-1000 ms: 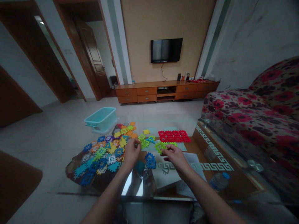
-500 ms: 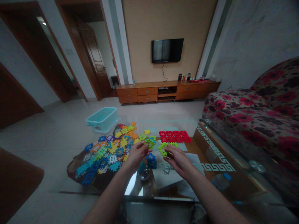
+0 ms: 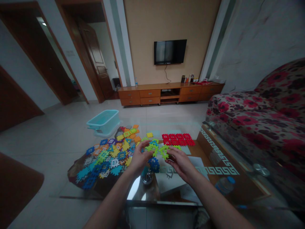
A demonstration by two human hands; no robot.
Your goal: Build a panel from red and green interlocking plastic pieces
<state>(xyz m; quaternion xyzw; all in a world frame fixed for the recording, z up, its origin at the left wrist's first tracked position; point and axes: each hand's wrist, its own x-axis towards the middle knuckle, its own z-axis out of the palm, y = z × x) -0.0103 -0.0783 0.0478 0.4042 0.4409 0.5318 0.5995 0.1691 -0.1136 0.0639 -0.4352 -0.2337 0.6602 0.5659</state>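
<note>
My left hand [image 3: 140, 156] is closed on a lime-green toothed building tile [image 3: 152, 149], gripped between thumb and fingers. Another lime-green tile [image 3: 164, 152], with an open middle, is pinched in my right hand [image 3: 180, 161]. The two tiles are held up over the glass table, edges facing, with a narrow gap between them. Behind my right hand a further green tile [image 3: 176, 147] shows in part. Joined red tiles [image 3: 178, 139] lie flat beyond my hands. Dark blue tiles [image 3: 154, 164] sit just below my left hand.
A heap of mixed coloured tiles [image 3: 111, 156] covers the glass table's left side. Beyond it stands a turquoise plastic bin [image 3: 105, 122]. White paper [image 3: 170, 181] lies under my right arm, and a capped bottle [image 3: 225, 185] is at the right. A flowered sofa [image 3: 259, 111] flanks the table.
My hands have brought the two green tiles nearer each other. The left tile has turned to show more of its flat side, and the right one is tilted more upright.
</note>
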